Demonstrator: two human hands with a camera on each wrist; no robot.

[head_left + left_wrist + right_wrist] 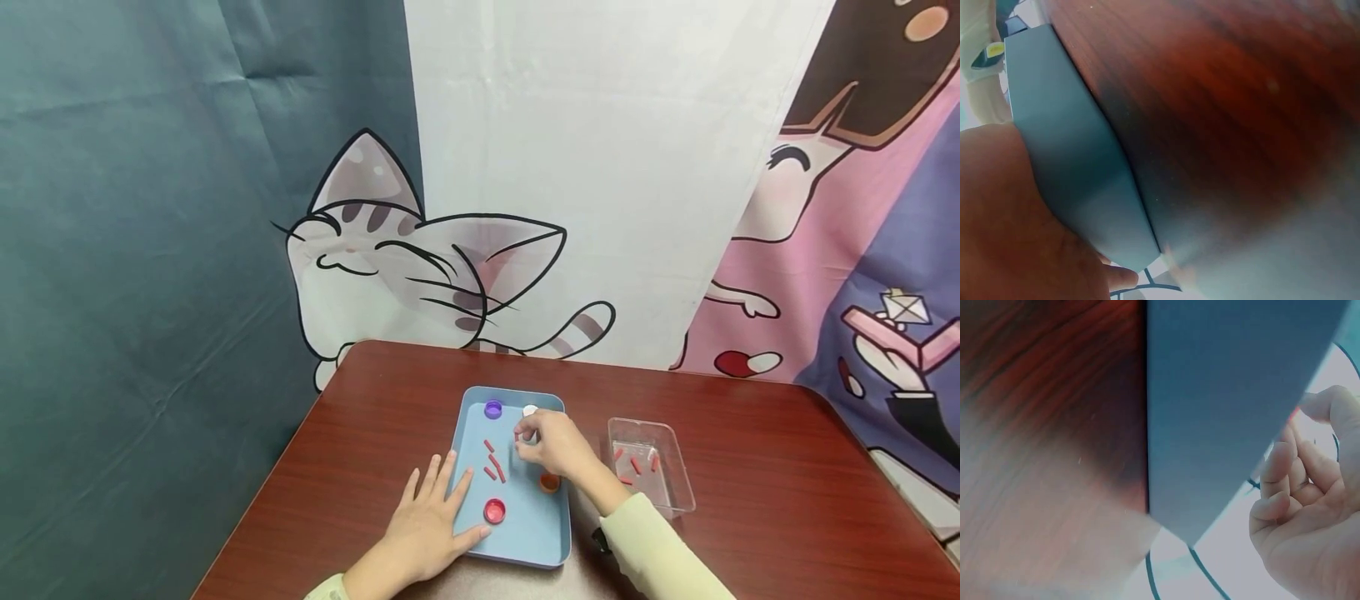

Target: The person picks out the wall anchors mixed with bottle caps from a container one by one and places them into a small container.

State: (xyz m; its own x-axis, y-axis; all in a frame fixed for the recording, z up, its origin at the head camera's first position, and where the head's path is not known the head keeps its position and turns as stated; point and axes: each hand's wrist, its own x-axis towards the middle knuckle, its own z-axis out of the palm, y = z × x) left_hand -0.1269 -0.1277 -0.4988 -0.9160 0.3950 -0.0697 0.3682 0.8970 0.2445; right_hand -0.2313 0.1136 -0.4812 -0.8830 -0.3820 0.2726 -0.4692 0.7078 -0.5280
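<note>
Over the right half of a blue tray [525,542], my right hand [557,445] pinches a small red stick [517,437] between thumb and fingertips. A bit of its red [1294,414] shows at the fingertips in the right wrist view. My left hand [426,527] rests at the tray's left side, fingers spread and thumb over the near left rim. Several loose red sticks [497,467] lie mid-tray. Round the tray sit a purple cap [492,409], a white cap [530,410] partly behind my right hand, an orange cap [550,483] and a red cap [494,511].
To the right of the tray stands a clear plastic box [678,475] with several red sticks [636,466] inside. Both stand on a dark red wooden table [765,483]. Behind it hangs a cloth backdrop [585,167] with cartoon figures.
</note>
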